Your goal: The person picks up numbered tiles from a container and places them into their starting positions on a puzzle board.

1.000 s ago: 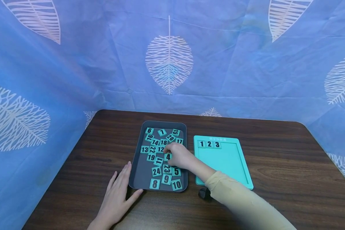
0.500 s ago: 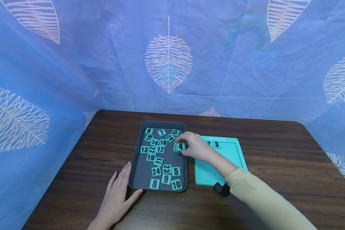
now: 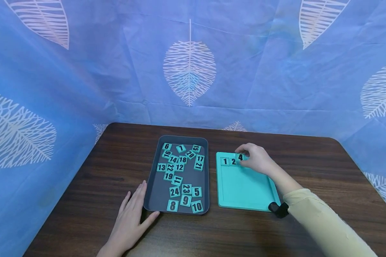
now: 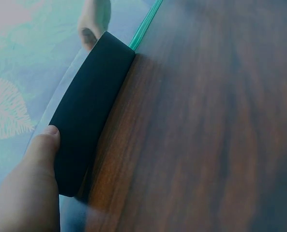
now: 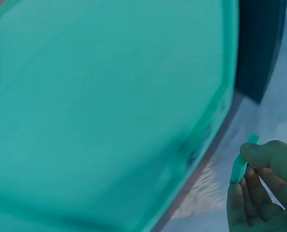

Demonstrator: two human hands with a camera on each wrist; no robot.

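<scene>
Between thumb and fingers, my right hand [image 3: 258, 159] pinches a turquoise number tile marked 4 [image 3: 240, 157]. It is over the top edge of the turquoise puzzle board [image 3: 244, 191], where tiles 1 [image 3: 225, 161] and 2 [image 3: 233, 161] lie in the upper left corner. Tile 3 is covered by the held tile and fingers. The right wrist view shows the pinched tile [image 5: 238, 169] edge-on, above the board's rim. My left hand [image 3: 128, 219] lies with straight fingers along the near left corner of the dark grey tray [image 3: 152, 196]; its thumb [image 4: 47, 137] touches the tray wall.
Several loose number tiles lie in the tray at various angles, among them 5 [image 3: 197, 192], 6 [image 3: 167, 146] and 21 [image 3: 198, 166]. Tray and board sit side by side on a dark wooden table [image 3: 308, 164]. A blue leaf-patterned cloth [image 3: 260, 78] hangs behind.
My right hand has lifted tile 4 from the tray and carried it right, to the board's top edge. Tiles 17 and 21 are uncovered. My left hand has stayed in place.
</scene>
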